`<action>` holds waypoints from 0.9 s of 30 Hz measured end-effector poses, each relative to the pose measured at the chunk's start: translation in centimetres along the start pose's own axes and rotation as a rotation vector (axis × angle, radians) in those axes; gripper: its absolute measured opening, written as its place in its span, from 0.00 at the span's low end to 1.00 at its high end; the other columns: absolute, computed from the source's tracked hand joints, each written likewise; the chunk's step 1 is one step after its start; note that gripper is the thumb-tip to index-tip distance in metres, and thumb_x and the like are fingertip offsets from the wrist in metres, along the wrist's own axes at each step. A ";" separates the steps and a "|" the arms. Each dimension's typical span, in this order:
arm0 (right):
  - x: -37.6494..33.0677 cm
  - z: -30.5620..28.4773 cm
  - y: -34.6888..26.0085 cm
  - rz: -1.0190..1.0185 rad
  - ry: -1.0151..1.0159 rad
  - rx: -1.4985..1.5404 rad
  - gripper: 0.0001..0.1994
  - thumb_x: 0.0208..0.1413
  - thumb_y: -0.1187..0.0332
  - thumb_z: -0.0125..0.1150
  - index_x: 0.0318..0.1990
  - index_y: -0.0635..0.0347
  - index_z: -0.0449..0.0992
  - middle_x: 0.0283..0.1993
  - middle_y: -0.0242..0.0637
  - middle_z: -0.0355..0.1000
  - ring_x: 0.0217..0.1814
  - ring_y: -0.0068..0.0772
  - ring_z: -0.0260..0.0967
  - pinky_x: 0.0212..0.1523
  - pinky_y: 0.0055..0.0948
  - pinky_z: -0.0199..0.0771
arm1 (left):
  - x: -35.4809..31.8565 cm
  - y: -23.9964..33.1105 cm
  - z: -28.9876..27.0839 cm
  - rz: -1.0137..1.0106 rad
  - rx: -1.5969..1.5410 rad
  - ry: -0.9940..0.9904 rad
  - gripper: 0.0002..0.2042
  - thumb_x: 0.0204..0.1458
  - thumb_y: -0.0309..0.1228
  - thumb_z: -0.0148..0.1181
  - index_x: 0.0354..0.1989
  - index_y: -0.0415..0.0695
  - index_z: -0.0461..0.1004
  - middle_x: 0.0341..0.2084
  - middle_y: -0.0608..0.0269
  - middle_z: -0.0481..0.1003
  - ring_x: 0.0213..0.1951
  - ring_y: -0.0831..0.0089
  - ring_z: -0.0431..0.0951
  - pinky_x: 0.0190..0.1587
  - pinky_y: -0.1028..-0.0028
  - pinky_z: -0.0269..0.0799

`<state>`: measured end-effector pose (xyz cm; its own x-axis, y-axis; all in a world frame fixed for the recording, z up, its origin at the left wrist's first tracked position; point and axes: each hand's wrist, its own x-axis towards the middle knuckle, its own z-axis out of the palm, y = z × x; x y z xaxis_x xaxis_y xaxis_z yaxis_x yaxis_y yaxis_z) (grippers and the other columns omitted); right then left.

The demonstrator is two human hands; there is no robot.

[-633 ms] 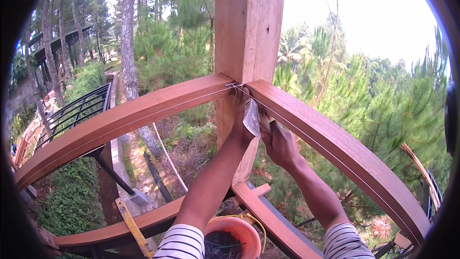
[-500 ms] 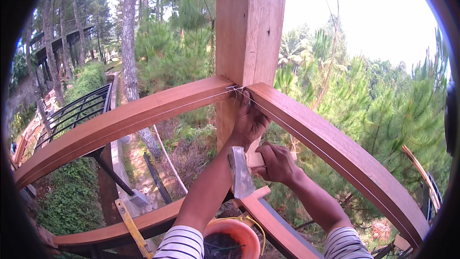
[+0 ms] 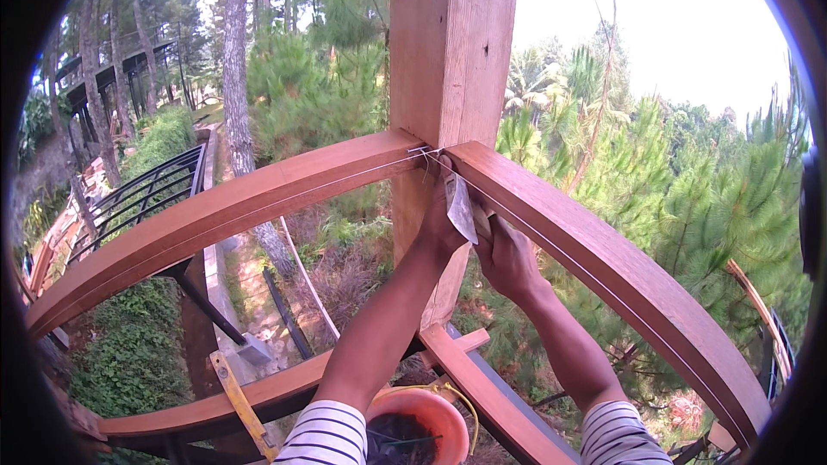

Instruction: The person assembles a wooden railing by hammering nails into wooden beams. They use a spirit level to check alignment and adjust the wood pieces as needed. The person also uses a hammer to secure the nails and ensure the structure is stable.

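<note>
- Position: I have both hands raised under the joint where the upper rails point(image 3: 258, 198) meet the wooden post point(image 3: 450, 43).
- Left hand point(image 3: 441, 226): pressed against the post face just below the joint; the fingers are hidden, so I cannot tell whether it grips anything.
- Right hand point(image 3: 508, 257): clenched on the handle of a flat metal blade point(image 3: 459, 207), tip up, touching the joint.
- Progress: the rails look finished and coloured; the post is paler. I judge work at the joint is under way, not complete.
- Nearby: orange bucket point(image 3: 422, 422) below, between my forearms.
</note>
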<state>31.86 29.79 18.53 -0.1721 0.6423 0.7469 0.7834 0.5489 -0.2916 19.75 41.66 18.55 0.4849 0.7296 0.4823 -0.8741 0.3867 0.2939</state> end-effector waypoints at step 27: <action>-25.7 5.6 -8.0 -0.459 -1.301 -0.158 0.05 0.55 0.69 0.59 0.36 0.58 0.79 0.34 0.40 0.77 0.34 0.41 0.81 0.31 0.40 0.79 | -71.2 2.9 -14.0 -0.579 1.736 2.274 0.47 0.43 0.50 0.76 0.66 0.36 0.58 0.60 0.39 0.70 0.65 0.42 0.66 0.66 0.51 0.64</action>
<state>26.67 11.89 -1.64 -0.7881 0.5020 -0.3562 0.5493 0.8347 -0.0388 -17.74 -1.30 -26.47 -0.9071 0.3637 -0.2117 0.2647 0.8842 0.3848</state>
